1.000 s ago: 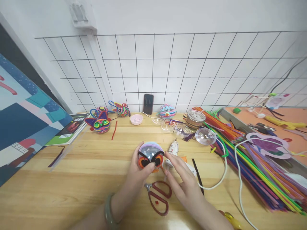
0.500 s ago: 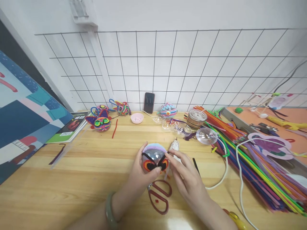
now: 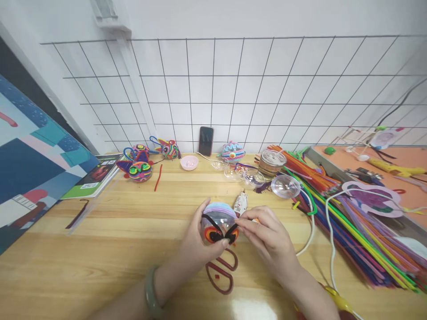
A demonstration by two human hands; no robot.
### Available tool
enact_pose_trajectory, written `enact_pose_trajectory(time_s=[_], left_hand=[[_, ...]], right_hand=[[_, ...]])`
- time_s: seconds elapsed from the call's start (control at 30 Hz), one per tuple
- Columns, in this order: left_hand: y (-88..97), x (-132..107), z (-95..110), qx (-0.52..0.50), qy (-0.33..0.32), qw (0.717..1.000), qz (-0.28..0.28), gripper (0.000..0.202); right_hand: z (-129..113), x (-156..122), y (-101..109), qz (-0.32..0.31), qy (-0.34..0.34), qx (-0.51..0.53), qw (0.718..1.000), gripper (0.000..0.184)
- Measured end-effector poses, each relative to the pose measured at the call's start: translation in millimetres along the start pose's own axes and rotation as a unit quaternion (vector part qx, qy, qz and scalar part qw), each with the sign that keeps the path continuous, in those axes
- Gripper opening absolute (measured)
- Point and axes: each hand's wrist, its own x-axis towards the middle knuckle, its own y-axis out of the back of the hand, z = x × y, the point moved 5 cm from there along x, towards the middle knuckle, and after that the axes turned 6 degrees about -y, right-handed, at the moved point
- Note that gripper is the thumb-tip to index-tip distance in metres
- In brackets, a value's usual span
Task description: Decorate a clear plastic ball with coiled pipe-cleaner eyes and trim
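My left hand (image 3: 197, 241) cups a clear plastic ball (image 3: 218, 221) wrapped in lilac pipe cleaner, with orange eyes and black brows on its front. My right hand (image 3: 271, 238) touches the ball's right side, thumb and fingers pinched at the tip of the black brow. Both hands hover just above the wooden table (image 3: 133, 226). Red-handled scissors (image 3: 220, 272) lie on the table right below the ball. A white glue gun (image 3: 240, 203) rests just behind my right fingers, partly hidden by them.
A big sheaf of coloured pipe cleaners (image 3: 353, 222) and a white cable (image 3: 328, 231) fill the right side. Clear half-spheres (image 3: 285, 186), a jar (image 3: 271, 162), a pink dish (image 3: 189, 162), a phone (image 3: 206, 141) and finished pipe-cleaner figures (image 3: 138, 168) line the back. A book (image 3: 95, 175) lies left.
My right hand has moved left from open fingers beside the ball to a pinch on its right edge. The ball has shifted slightly right and lower in view.
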Motion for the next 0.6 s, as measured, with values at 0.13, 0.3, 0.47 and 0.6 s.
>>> enact_pose_trajectory(time_s=[0.13,0.3,0.47,0.6], left_hand=[[-0.5,0.1,1.4,0.007,-0.011,1.000,-0.015,0.091],[-0.7,0.5,2.9,0.020,-0.039,0.999,-0.013,0.090],[-1.2,-0.3,2.3,0.007,-0.039,0.999,-0.015,0.090],[-1.2,-1.0,2.1,-0.003,-0.028,1.000,-0.003,0.089]], right_hand=[[2.7,-0.8,-2.7,-0.008,-0.033,0.035,0.999,0.023],[5.8,-0.3,-1.7,0.019,-0.108,0.087,0.990,0.008],[6.1,-0.2,-2.5,0.027,-0.153,0.117,0.981,0.007],[8.5,-2.6,-6.2,0.030,-0.203,0.133,0.970,0.008]])
